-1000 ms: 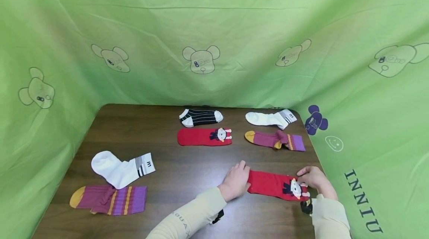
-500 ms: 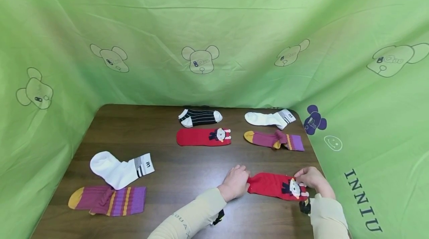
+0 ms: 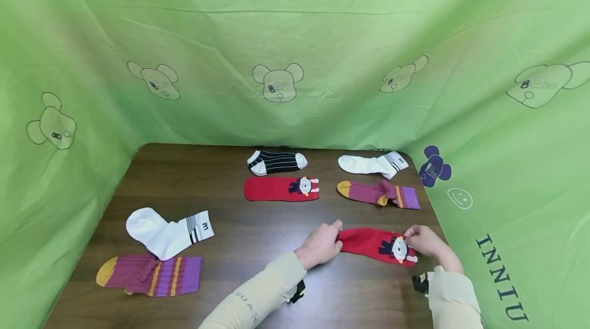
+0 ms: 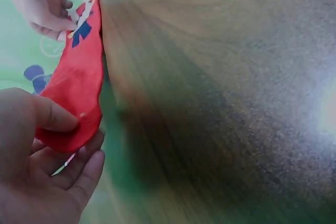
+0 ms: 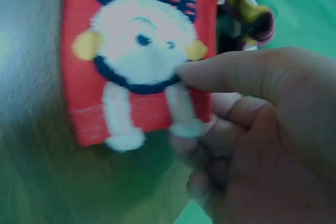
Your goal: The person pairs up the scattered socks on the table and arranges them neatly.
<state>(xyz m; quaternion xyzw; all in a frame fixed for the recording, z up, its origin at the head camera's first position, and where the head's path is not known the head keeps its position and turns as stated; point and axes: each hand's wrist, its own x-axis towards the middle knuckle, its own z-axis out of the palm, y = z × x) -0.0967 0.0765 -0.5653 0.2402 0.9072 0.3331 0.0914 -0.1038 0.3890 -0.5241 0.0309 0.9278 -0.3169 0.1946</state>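
Observation:
A red sock (image 3: 369, 242) with a white animal face near its cuff is stretched between both hands at the table's right front. The left hand (image 3: 321, 245) pinches its toe end, thumb on top and fingers beneath, as the left wrist view shows of the sock (image 4: 79, 85). At the cuff end, the right hand (image 3: 426, 242) pinches the edge beside the face; in the right wrist view its thumb lies on the face (image 5: 144, 45). The sock looks raised off the table in both wrist views.
Behind lie a matching red sock (image 3: 267, 188), a black striped sock (image 3: 281, 162), a white sock (image 3: 361, 164) and a purple-yellow sock (image 3: 366, 192). Another white sock (image 3: 161, 234) and purple-yellow sock (image 3: 166, 276) lie at left. Green cloth (image 3: 276, 37) surrounds the wooden table (image 3: 258, 231).
Both hands have moved slightly toward the back and left with the red sock. It was lower in the head view before; the other socks have stayed in place.

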